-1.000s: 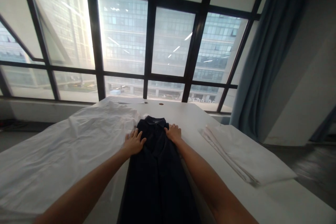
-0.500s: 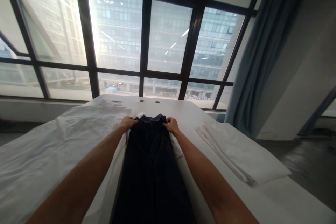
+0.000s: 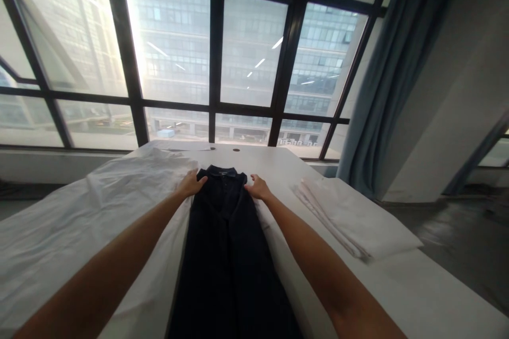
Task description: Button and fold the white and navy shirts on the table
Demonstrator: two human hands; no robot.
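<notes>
From where I stand I count one dark shirt [image 3: 229, 254], lying lengthwise down the middle of one white table [image 3: 274, 161], its single collar [image 3: 221, 171] toward the window [image 3: 254, 53]. Two white cloths flank it: one rumpled sheet [image 3: 95, 222] spread on the left, and one folded cloth [image 3: 358, 217] on the right, well apart from the shirt. Two small dark spots [image 3: 236, 150] mark the table's far edge.

Both bare arms reach straight forward, one along each side. The left hand [image 3: 190, 185] is at the shirt's left shoulder, thumb laid against it; whether its fingers pinch the fabric I can't tell. The right hand [image 3: 258, 187] is at the other shoulder, loosely spread, thumb at the shirt's edge and forefinger lifted away, gripping nothing.
</notes>
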